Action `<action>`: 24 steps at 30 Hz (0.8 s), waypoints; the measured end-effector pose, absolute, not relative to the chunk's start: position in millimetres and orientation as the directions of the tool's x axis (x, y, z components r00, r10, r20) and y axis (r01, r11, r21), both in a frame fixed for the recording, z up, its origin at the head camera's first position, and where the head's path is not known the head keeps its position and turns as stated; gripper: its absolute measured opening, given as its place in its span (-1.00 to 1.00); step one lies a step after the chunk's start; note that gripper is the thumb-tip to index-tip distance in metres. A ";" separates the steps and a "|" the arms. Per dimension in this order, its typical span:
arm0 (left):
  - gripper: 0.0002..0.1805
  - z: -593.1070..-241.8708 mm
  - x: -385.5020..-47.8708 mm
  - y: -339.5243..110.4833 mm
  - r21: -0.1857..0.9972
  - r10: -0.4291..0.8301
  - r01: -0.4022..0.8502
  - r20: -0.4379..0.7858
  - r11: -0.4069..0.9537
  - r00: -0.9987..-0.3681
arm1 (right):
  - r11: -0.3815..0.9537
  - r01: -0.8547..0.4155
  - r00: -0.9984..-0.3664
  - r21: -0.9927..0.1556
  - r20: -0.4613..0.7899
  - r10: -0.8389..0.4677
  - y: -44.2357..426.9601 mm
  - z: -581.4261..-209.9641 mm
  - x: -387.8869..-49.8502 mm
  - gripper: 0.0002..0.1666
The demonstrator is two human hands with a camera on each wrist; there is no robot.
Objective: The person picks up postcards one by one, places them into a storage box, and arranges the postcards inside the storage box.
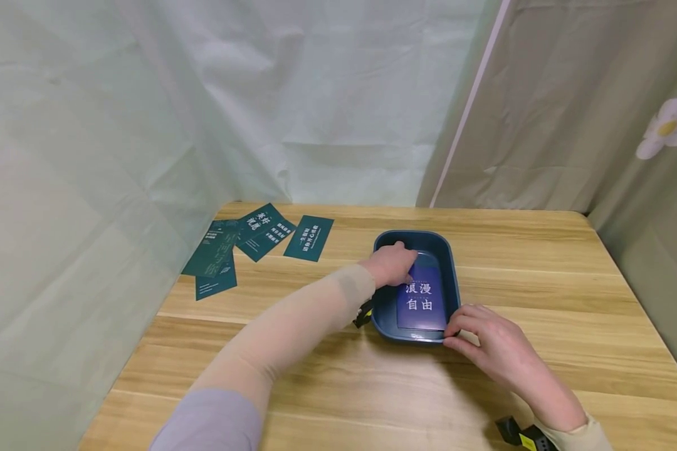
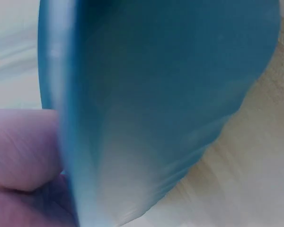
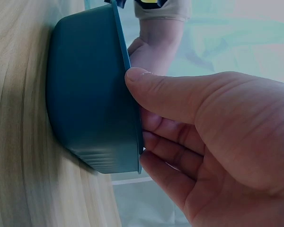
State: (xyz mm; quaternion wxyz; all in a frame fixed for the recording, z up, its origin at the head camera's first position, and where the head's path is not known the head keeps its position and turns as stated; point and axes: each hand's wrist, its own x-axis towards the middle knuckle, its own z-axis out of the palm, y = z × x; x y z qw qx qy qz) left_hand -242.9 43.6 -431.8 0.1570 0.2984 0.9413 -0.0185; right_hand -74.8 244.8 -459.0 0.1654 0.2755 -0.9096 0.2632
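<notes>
- Blue tub [image 1: 450, 269]: in the head view I see it on the wooden table [image 1: 327, 382], between my two hands, with a purple card [image 1: 421, 297] lying flat inside.
- My right hand [image 1: 493, 341] pinches the tub's near right corner; the card's near edge lies just left of that pinch.
- My left hand [image 1: 393, 264] reaches over the left rim to the card's far end; I can't tell if its fingers pinch anything or how wide they stand. Left of it, well apart, lie several teal cards [image 1: 264, 233], some overlapping.
- In the left wrist view, blurred, I make out fingers beside the rim on its inner side, the outer wall facing me; what they hold is hidden.
- In the right wrist view, my thumb rests against the rim's outside with fingers curled behind it, so the gap is closed down to the rim's thickness.
- I judge the tub light, stiff and somewhat slick; the rim offers the surest hold. The card looks thin, glossy and easily creased, likely to slide if pushed, so I'd favour a soft pinch at its edge.
</notes>
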 end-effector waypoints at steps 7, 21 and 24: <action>-0.16 -433.3 -242.8 42.6 0.089 0.569 0.577 -0.342 0.812 -0.748 | 0.712 -0.581 -0.801 -0.395 0.436 -0.411 244.8 -458.9 -74.3 -0.57; -0.17 -435.6 -239.2 41.8 0.103 0.566 0.567 -0.326 0.818 -0.757 | 0.701 -0.597 -0.788 -0.391 0.452 -0.418 244.7 -459.2 -75.2 -0.58; -0.17 -436.9 -239.9 41.7 0.101 0.570 0.571 -0.325 0.815 -0.755 | 0.699 -0.599 -0.785 -0.390 0.457 -0.418 244.5 -459.0 -75.2 -0.58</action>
